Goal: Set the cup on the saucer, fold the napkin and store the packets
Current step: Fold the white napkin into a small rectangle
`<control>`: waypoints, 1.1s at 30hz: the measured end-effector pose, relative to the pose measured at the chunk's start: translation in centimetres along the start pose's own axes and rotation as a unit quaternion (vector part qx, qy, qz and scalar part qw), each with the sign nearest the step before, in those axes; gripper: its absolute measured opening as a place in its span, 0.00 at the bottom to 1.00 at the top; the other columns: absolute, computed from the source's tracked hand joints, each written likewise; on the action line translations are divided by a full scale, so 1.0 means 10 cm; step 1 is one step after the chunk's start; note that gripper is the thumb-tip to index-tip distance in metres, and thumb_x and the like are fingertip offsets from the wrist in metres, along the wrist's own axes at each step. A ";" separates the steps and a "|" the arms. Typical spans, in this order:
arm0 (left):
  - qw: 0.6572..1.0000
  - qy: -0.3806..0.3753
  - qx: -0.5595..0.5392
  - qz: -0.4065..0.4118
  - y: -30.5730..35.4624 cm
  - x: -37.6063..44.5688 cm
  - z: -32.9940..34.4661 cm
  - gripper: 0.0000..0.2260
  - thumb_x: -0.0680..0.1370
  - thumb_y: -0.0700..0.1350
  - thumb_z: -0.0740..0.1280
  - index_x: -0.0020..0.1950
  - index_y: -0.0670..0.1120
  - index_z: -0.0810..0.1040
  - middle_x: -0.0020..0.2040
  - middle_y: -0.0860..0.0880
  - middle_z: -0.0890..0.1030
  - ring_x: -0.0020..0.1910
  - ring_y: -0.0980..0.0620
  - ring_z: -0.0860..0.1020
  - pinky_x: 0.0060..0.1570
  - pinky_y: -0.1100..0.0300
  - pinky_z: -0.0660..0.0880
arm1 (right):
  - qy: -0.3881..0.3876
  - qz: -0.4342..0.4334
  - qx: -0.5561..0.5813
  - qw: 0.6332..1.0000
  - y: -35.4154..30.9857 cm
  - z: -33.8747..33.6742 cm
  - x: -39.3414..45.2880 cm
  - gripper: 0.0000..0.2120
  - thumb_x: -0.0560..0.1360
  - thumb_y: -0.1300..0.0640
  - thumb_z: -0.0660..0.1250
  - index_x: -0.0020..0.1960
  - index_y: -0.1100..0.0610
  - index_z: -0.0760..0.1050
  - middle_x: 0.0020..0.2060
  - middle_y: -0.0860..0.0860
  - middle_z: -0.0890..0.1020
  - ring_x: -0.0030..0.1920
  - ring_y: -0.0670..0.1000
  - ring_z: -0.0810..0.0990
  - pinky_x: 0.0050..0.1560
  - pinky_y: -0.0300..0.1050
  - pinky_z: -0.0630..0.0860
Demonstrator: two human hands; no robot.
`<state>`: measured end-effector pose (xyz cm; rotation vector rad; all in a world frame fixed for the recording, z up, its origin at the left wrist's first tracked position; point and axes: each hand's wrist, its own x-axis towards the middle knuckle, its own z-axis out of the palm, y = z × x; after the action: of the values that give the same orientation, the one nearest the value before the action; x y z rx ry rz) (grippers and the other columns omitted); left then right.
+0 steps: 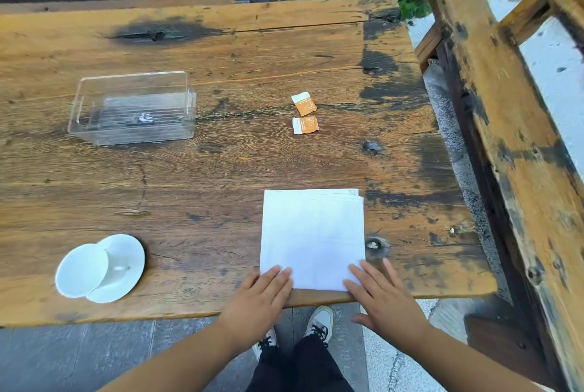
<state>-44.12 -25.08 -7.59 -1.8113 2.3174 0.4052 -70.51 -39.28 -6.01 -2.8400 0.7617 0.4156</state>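
The person stands at the near edge of a worn wooden table [221,170], both hands flat on the napkin [313,240], which lies at about 5 o'clock on the tabletop, just inside the edge. Left hand [260,295] presses the near-left corner, right hand [384,295] the near-right corner; fingers of both are spread and released, palms down, gripping nothing.

Step in hand looks like the fold. To do it well: pinch the 2 near corners w/ thumb & forefinger, carry them straight toward 12 o'clock, line up w/ the far edge, then smooth the crease from the middle outward. The far edge already shows offset layers, so the stack may slip; keep the corners square while lifting.

The napkin is thin white paper or cloth, soft, roughly square, likely to drag on the rough grain.

Cup [82,270] sits at approx 7 o'clock on the saucer [129,260], both smooth glossy white; the cup appears to lean toward the saucer's left rim, hard to tell if centred.

Two packets [305,113] lie at 1 o'clock, small orange-and-white squares, crinkly, just beside each other, not yet stored. Clear plastic box [132,107] at 10 o'clock, rigid, rectangular, open top, well apart from the packets.
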 end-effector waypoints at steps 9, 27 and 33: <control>0.992 0.120 0.007 0.028 -0.02 -0.15 0.13 0.17 0.64 0.41 0.72 0.51 0.50 0.75 0.53 0.51 0.79 0.53 0.48 0.74 0.58 0.51 0.65 | 0.075 -0.023 0.080 0.994 0.12 0.03 -0.09 0.11 0.77 0.45 0.59 0.50 0.50 0.76 0.58 0.47 0.82 0.63 0.49 0.77 0.72 0.50 0.53; 0.885 0.157 -0.370 -0.235 -0.45 0.16 -0.51 0.07 0.79 0.48 0.63 0.55 0.51 0.78 0.43 0.52 0.83 0.38 0.53 0.79 0.36 0.60 0.73 | 0.114 0.151 0.298 0.936 0.32 -0.60 0.52 0.08 0.77 0.54 0.65 0.54 0.54 0.77 0.44 0.52 0.84 0.43 0.54 0.81 0.40 0.45 0.73; 0.830 0.142 -0.409 -0.353 -0.78 0.73 -0.49 0.08 0.79 0.47 0.63 0.57 0.47 0.75 0.39 0.50 0.78 0.39 0.48 0.76 0.34 0.56 0.65 | 0.086 0.238 0.290 0.923 0.49 -0.54 1.16 0.10 0.79 0.51 0.60 0.56 0.54 0.74 0.48 0.55 0.84 0.46 0.57 0.80 0.38 0.46 0.71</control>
<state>-38.17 -35.11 -5.93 -3.1096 1.4468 1.1719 -62.14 -50.13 -4.93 -2.1394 1.3538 -0.0181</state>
